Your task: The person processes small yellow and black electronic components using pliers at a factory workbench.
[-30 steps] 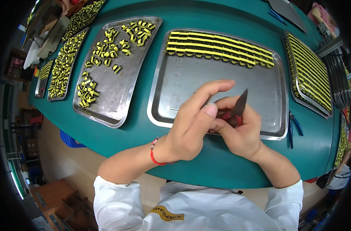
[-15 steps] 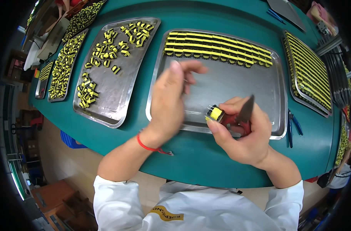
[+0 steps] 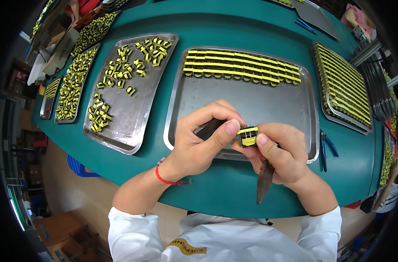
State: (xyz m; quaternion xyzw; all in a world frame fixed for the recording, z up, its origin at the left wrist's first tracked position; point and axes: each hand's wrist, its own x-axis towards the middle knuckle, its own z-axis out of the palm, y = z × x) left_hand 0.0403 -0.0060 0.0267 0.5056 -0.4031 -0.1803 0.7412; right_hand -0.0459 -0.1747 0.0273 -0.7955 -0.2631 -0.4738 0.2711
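Note:
Both hands meet over the near edge of the metal tray [image 3: 290, 105]. My right hand [image 3: 284, 150] pinches a small yellow-taped transformer [image 3: 248, 139] with a black body and thin pins. That hand also holds a red-handled knife-like tool [image 3: 264, 181], its dark pointed blade directed down toward me. My left hand [image 3: 203, 139] is closed, with thumb and fingertips at the transformer's left side. A dark area shows between its thumb and index finger; I cannot make out what it is. Rows of similar transformers [image 3: 238, 65] line the tray's far side.
At left, another tray [image 3: 127, 113] holds loose transformers, with a fuller tray [image 3: 74, 87] beyond it. A tray of neat rows [image 3: 345, 87] stands at right. Blue-handled pliers [image 3: 325, 150] lie beside the middle tray. Other people are partly visible at the far edges.
My left hand has moved right and closed in at the transformer. The blade in my right hand has swung from pointing up to pointing down, and the transformer has been turned.

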